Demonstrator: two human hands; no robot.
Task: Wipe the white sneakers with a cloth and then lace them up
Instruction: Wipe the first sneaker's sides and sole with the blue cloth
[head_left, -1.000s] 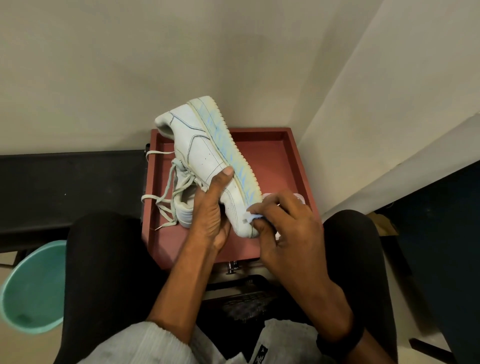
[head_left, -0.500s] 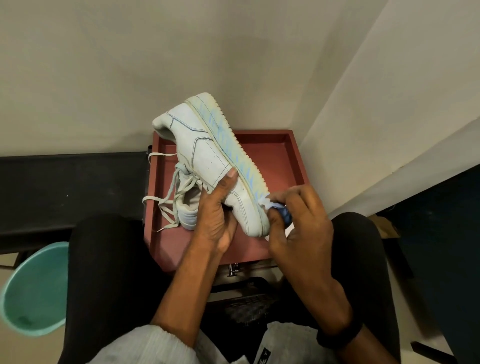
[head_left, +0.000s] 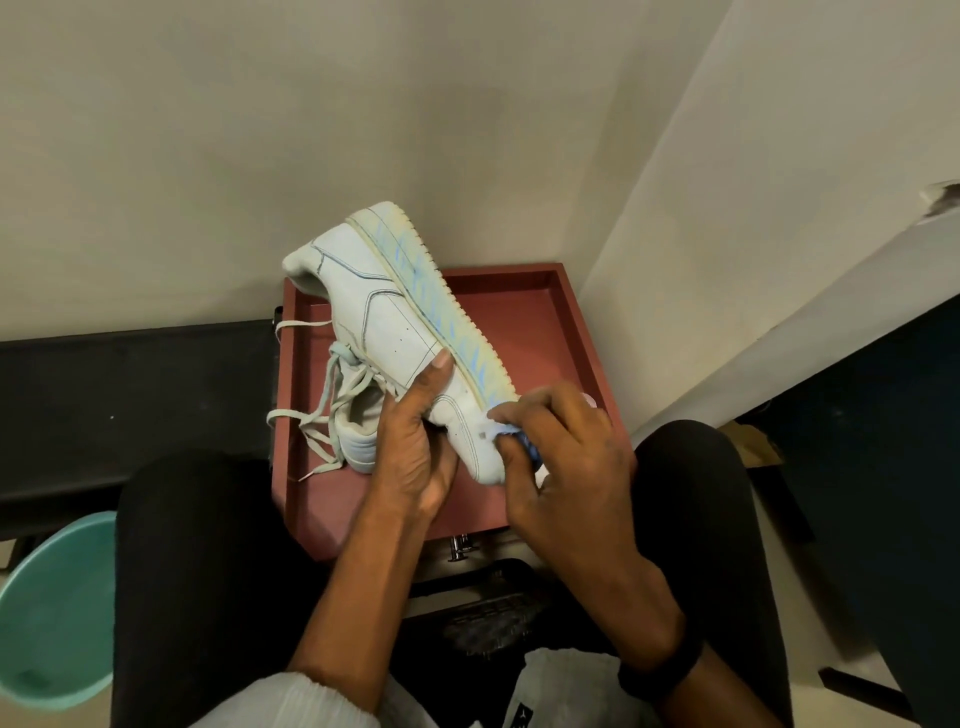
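- Stage: wiping, judged from the cloth (head_left: 506, 434) on the shoe. Lacing not begun.
- One sneaker (head_left: 395, 332) is in work, held on its side above the tray (head_left: 524, 312), which lies under both hands. The heel points away from the hands and the toe sits between them.
- The sole (head_left: 452, 332) shows blue streaks and a yellowed edge, so I judge the cleaning unfinished there.
- The laces (head_left: 332, 410) hang loose and tangled to the left of the left hand, some of them over the tray rim. Threading and tying are left to do.
- A second sneaker is not plainly seen. A pale ribbed part just left of the left hand may be the tongue or the other shoe, I cannot tell which.
- The left hand (head_left: 415, 447) grips the sneaker. The thumb lies straight along the upper, tip at the sole line, and the fingers are hidden behind the shoe.
- The right hand (head_left: 566, 457) has its fingers curled and pinches the bunched cloth against the toe, next to the sole edge.
- The hands are close together, with only the toe between them.
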